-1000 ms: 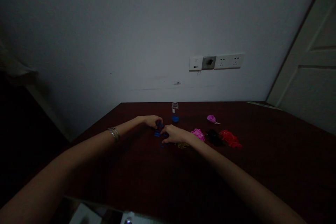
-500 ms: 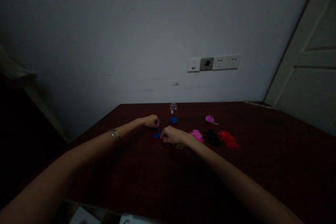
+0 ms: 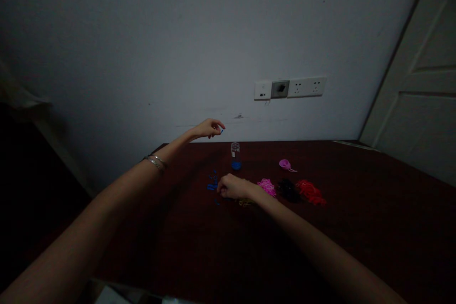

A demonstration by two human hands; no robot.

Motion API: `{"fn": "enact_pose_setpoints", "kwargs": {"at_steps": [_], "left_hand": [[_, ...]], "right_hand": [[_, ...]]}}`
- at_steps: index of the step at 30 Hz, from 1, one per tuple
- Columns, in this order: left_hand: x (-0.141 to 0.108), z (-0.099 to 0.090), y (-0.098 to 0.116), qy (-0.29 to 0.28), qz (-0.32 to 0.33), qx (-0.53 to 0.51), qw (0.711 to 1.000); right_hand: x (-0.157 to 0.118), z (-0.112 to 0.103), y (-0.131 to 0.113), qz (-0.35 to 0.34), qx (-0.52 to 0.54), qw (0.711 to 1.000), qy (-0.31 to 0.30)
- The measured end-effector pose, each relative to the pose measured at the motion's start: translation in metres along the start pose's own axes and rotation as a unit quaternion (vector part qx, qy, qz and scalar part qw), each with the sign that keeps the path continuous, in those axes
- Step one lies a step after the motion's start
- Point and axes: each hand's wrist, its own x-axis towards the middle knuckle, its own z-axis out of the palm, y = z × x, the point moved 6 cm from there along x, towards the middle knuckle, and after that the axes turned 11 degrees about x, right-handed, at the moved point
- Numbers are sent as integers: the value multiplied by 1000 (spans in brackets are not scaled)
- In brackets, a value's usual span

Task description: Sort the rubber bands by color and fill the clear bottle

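Observation:
My left hand [image 3: 210, 128] is raised above and to the left of the jar's mouth. Thumb and finger pinch a small blue rubber band [image 3: 222, 131]. The clear jar [image 3: 235, 154] stands upright, uncapped, with blue bands in its bottom. Low on the tabletop, my right hand [image 3: 230, 186] has its fingers curled down beside a scatter of blue rubber bands [image 3: 212, 186]; whatever its fingertips hold is hidden. Partly behind the right wrist lies a yellow heap of bands [image 3: 245, 203].
Right of my right forearm are piles of pink bands [image 3: 267, 186], black bands [image 3: 289, 190] and red bands [image 3: 310, 192]. A pink cap-like piece with a tail [image 3: 285, 164] lies behind them. The dark table [image 3: 171, 237] meets a wall with sockets [image 3: 306, 87].
My left hand has risen from the blue bands on the table to above jar height, carrying one blue band. My right hand has stayed almost in place.

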Motion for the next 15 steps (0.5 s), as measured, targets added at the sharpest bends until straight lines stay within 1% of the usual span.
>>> {"fn": "enact_pose_setpoints", "kwargs": {"at_steps": [2, 5, 6, 8, 11, 13, 15], "left_hand": [[7, 1, 8, -2, 7, 2, 1000], [12, 9, 22, -13, 18, 26, 999], [13, 14, 27, -27, 24, 39, 999], [13, 25, 38, -75, 44, 74, 993], [11, 39, 50, -147, 80, 138, 976], [12, 45, 53, -167, 94, 170, 967], [14, 48, 53, -170, 97, 187, 963]], "right_hand": [[0, 0, 0, -6, -7, 1000, 2], [1, 0, 0, -13, -12, 1000, 10], [1, 0, 0, -16, -12, 1000, 11], [3, 1, 1, -20, -12, 1000, 12], [5, 3, 2, -29, -14, 999, 11], [6, 3, 2, -36, -16, 999, 11], [6, 4, 2, -38, -18, 999, 11]]}}
